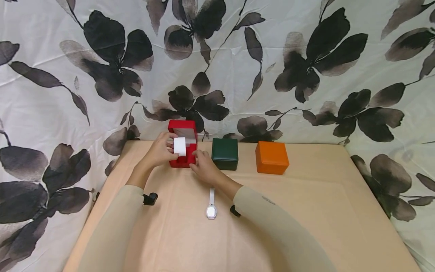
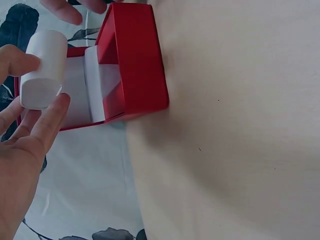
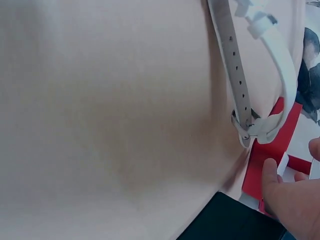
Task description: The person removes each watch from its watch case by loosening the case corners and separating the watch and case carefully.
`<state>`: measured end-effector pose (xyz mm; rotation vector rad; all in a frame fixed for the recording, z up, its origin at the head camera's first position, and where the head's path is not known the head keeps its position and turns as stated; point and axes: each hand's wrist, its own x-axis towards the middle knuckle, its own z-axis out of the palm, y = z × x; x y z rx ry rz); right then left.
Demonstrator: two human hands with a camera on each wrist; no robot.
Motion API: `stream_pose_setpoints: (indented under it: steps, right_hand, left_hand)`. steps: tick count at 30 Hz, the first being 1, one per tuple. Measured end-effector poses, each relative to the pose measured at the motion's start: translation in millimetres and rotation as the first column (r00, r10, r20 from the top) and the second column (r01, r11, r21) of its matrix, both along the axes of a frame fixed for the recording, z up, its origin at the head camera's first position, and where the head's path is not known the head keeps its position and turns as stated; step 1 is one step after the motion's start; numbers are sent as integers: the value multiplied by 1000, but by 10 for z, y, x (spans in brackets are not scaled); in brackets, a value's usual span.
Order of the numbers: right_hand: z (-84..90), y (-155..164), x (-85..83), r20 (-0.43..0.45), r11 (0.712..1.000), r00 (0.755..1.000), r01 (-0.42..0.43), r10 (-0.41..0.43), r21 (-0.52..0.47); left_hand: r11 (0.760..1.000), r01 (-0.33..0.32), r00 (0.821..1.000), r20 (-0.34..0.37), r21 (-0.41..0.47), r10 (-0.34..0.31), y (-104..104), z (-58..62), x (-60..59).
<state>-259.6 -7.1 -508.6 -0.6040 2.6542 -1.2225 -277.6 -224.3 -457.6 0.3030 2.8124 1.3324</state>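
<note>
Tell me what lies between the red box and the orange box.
The head view shows the green box there; the right hand is also partly between it and the red box.

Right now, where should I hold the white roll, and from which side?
I'd grip the white roll round its curved side, coming from the left, like the left hand. Its tube shape suits curled fingers, and the right hand is at the red box's right side.

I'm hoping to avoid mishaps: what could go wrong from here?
The white cylinder, pinched in the left grip, might slip and drop. The white wristwatch, lying near the right forearm, could get brushed. The dark green box, close to the right grip, might be nudged.
</note>
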Motion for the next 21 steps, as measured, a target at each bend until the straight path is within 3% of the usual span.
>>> stream_pose_setpoints:
  steps: [10, 21]
  right_hand:
    - [-64, -124, -88, 60, 994, 992, 107, -107, -4]
    - [-141, -199, -222, 103, 983, 979, 180, -176, -24]
  left_hand:
    - [1000, 4, 997, 82, 23, -6, -30, -66, -148]
    - [999, 44, 993, 111, -4, -44, -73, -189, -362]
